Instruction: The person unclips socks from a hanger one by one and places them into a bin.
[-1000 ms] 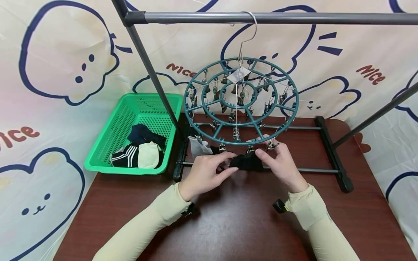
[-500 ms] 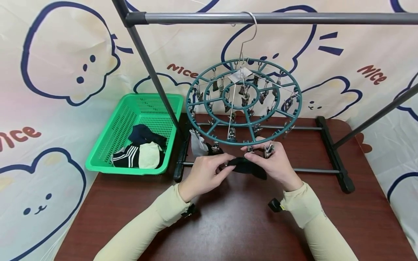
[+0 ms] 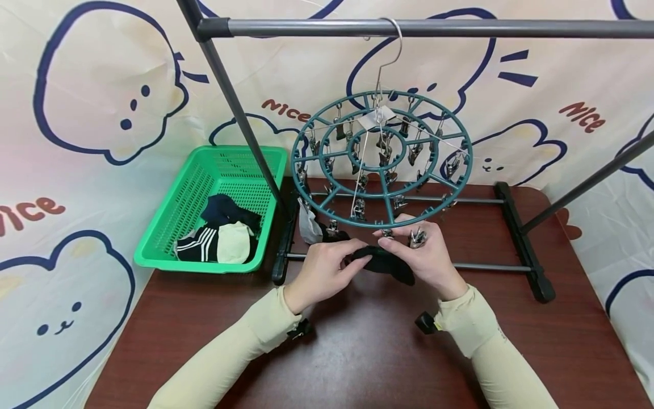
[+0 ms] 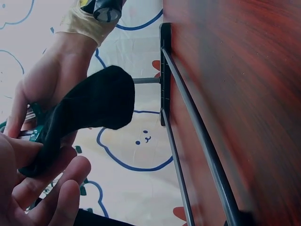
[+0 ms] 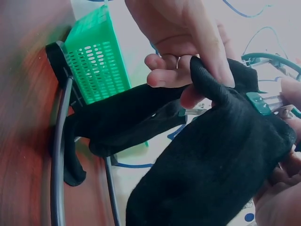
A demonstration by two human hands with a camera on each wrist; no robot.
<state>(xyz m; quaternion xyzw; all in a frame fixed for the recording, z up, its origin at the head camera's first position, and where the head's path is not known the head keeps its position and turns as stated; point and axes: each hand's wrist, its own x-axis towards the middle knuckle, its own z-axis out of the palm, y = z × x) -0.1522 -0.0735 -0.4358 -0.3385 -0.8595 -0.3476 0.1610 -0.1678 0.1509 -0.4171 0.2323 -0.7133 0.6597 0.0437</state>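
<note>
Both hands hold a black sock (image 3: 384,263) just under the front rim of a round teal clip hanger (image 3: 380,159), which hangs by its hook from the grey rail (image 3: 434,27). My left hand (image 3: 352,258) pinches the sock's left end. My right hand (image 3: 390,243) pinches its upper edge close to a metal clip (image 3: 416,237). In the left wrist view the sock (image 4: 89,108) droops from the right hand (image 4: 56,75). The right wrist view shows the sock (image 5: 216,165) up close, with the left hand (image 5: 188,42) gripping its edge beside a teal clip.
A pale sock (image 3: 309,224) and a dark one (image 3: 334,234) hang from clips at the hanger's left. A green basket (image 3: 168,227) with several socks sits on the brown table (image 3: 368,352) at the left. The rack's black base bars (image 3: 521,244) lie behind the hands.
The hanger has swung and turned a little. Both hands have shifted slightly left and up, bringing the sock's edge closer under the rim clips.
</note>
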